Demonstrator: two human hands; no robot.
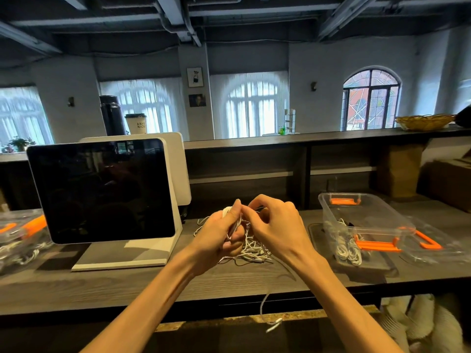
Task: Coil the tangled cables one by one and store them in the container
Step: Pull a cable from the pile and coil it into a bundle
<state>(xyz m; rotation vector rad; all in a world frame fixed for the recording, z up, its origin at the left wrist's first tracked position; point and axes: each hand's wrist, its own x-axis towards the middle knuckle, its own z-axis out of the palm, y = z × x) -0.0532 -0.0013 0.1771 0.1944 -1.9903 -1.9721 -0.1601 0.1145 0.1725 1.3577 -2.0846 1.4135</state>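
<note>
We are partway through: a few coiled cables [346,248] already lie in the container [367,212]. Our left hand [216,231] grips a half-wound cable [235,225], our right hand [274,222] pinches its strand, and the tangled pile [251,247] waits on the table [127,284].

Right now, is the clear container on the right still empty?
No, the clear container already holds coiled white cables at its near end.
</note>
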